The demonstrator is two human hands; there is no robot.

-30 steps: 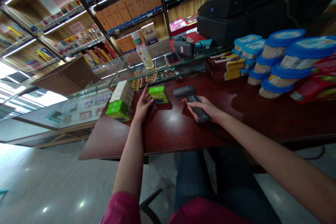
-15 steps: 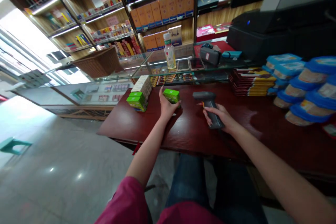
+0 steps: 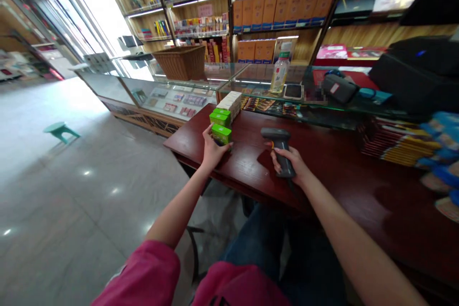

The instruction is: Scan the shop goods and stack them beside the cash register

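My left hand (image 3: 212, 149) grips a small green box (image 3: 221, 133) and holds it just in front of a short pile of the same green boxes (image 3: 220, 117) on the dark red wooden counter (image 3: 322, 172). White boxes (image 3: 230, 103) are stacked behind that pile. My right hand (image 3: 290, 162) is wrapped round the handle of a grey barcode scanner (image 3: 278, 146), whose head stands above the counter, to the right of the green box.
A glass display case (image 3: 272, 100) runs behind the counter with a bottle (image 3: 279, 71), a phone (image 3: 293, 91) and a black pouch (image 3: 339, 88) on top. Dark flat packs (image 3: 394, 138) and blue-lidded tubs (image 3: 442, 167) lie right. A wicker basket (image 3: 181, 61) and a teal stool (image 3: 59, 130) stand left.
My left hand has carried the green box leftward, from beside the scanner to the pile of green boxes. The scanner hand kept its grip, and the view swung to the left.
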